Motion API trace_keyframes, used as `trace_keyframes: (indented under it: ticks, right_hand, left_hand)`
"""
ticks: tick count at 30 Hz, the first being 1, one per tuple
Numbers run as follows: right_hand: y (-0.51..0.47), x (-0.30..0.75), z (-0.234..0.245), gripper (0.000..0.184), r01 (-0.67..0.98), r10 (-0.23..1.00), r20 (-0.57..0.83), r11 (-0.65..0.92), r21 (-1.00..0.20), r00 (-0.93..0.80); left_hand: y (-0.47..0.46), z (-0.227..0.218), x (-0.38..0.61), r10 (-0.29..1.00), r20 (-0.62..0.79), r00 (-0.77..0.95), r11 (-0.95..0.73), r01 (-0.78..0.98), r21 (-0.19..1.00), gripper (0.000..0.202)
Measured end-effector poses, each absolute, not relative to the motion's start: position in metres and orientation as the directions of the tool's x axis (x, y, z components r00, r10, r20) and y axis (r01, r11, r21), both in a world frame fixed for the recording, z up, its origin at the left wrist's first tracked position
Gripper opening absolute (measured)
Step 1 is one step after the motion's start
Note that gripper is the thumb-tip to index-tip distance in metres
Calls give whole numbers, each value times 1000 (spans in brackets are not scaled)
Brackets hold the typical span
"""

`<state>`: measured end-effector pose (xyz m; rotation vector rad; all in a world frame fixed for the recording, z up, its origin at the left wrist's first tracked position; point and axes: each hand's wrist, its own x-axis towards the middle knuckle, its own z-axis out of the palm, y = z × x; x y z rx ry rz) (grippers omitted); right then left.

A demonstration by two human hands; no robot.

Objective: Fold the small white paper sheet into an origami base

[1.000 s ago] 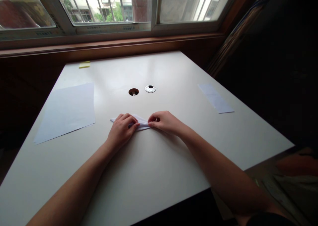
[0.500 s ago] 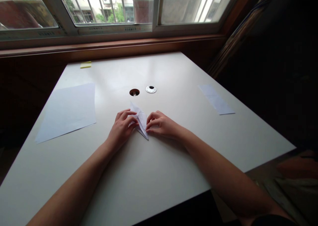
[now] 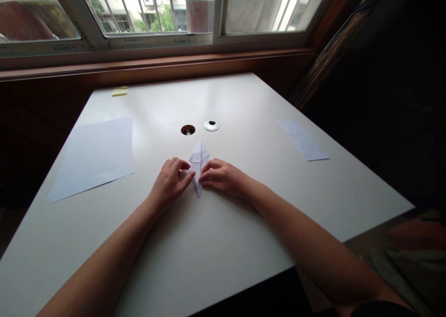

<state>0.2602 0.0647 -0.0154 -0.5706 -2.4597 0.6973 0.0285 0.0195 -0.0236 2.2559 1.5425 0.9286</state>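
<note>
A small folded white paper piece [image 3: 199, 160], kite-shaped with points toward and away from me, lies on the white table [image 3: 216, 242]. My left hand [image 3: 169, 183] rests on its left side with fingers curled, fingertips pinching the paper's left edge. My right hand [image 3: 223, 177] mirrors it on the right edge, fingers bent and pressed on the paper. The lower middle of the paper is partly hidden by my fingertips.
A flat white sheet [image 3: 93, 155] lies at the left. A narrow paper strip [image 3: 302, 139] lies at the right. A round cable hole [image 3: 187, 130] and a silver cap [image 3: 211, 125] sit beyond the paper. A yellow pad [image 3: 119, 91] sits at the far left corner.
The folded paper has turned from lying crosswise to pointing away from me. Both hands moved with it and now hold it at either side.
</note>
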Motion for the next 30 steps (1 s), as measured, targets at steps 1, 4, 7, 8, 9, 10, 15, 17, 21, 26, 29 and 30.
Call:
trace_keyframes:
  ticks: [1,4,7,8,9,10,15,17,21,26,29,30]
  right_hand:
    - [65,260,-16,12,252,521,362,776,-578,-773]
    - [65,260,-18,11,265,552,367,756,-598,-749]
    - [64,261,-19,11,240,565,378,735,-634,-733]
    - [64,261,-19,12,228,565,383,731,-644,-731]
    - [63,261,-19,12,218,565,385,727,-651,-730]
    - [63,262,-18,12,212,563,386,725,-655,-731]
    - [63,264,-13,16,203,543,471,777,-596,-695]
    - [63,265,-11,20,247,560,521,797,-551,-645]
    - [63,265,-12,30,388,589,505,803,-452,-631]
    - [67,265,-16,16,473,582,411,812,-341,-702]
    - [70,268,-17,18,505,609,424,793,-342,-670]
    - [71,269,-16,18,510,619,430,785,-351,-657]
  left_hand:
    - [19,-23,29,896,351,271,-424,756,499,18]
    - [17,-22,31,869,344,356,-478,784,397,23]
    - [16,-22,32,865,336,373,-480,809,339,23]
    - [16,-22,32,866,332,375,-479,814,328,22]
    - [15,-22,32,866,330,377,-478,817,321,21]
    - [15,-23,32,864,332,378,-480,817,319,20]
    - [16,-23,33,834,356,421,-533,781,325,24]
    - [17,-25,32,815,369,446,-563,761,323,24]
    - [19,-28,30,787,377,488,-604,732,314,25]
    - [19,-27,29,812,402,423,-560,758,334,22]
    - [18,-25,30,834,404,376,-522,777,353,20]
    - [17,-25,29,838,400,370,-515,780,357,19]
